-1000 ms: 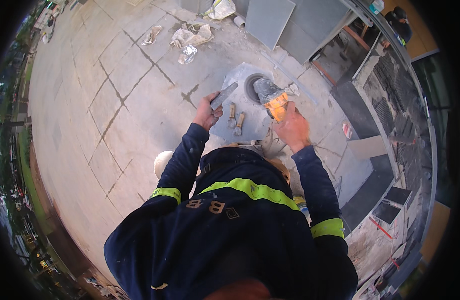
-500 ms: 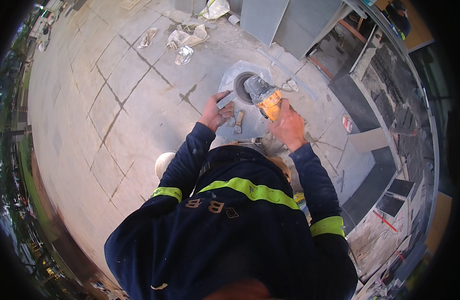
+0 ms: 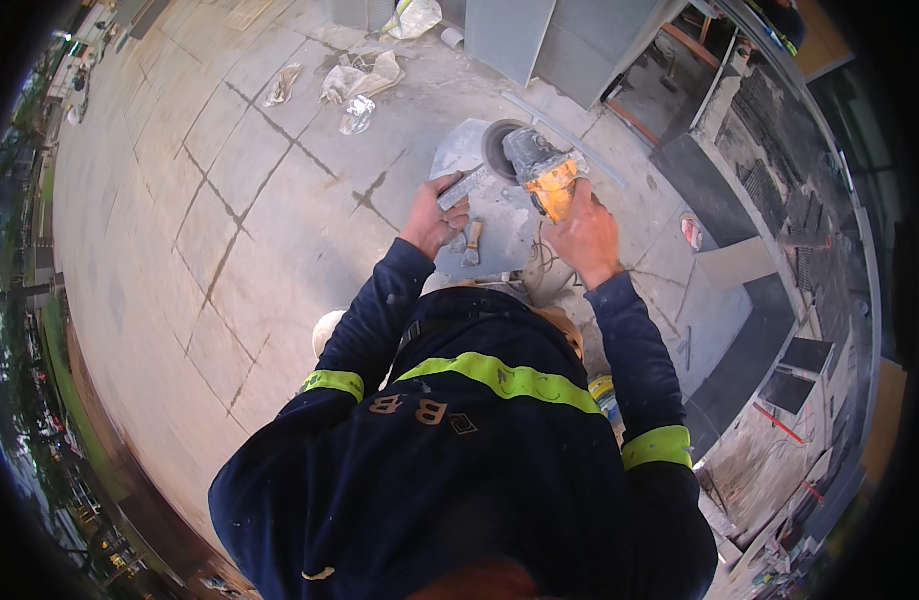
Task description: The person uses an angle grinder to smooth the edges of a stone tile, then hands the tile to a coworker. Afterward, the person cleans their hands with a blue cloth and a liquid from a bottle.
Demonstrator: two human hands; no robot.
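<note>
Over paving, the right hand gripped a grinder. The left hand clasped a strip, tip apparently free for the disc.

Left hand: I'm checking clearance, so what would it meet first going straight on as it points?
Probably the round, dark grey disc of the yellow-and-grey grinder, just beyond the flat grey strip in the left hand; depth is unclear.

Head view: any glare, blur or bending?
Head view, rim: straight edges bow, corners go black; head view, middle: grinder, left hand and right hand read clearly; head view, upper part: bright glints on the crumpled silvery wrapper; head view, far left: dark patches and bright specks, too small to make out.
</note>
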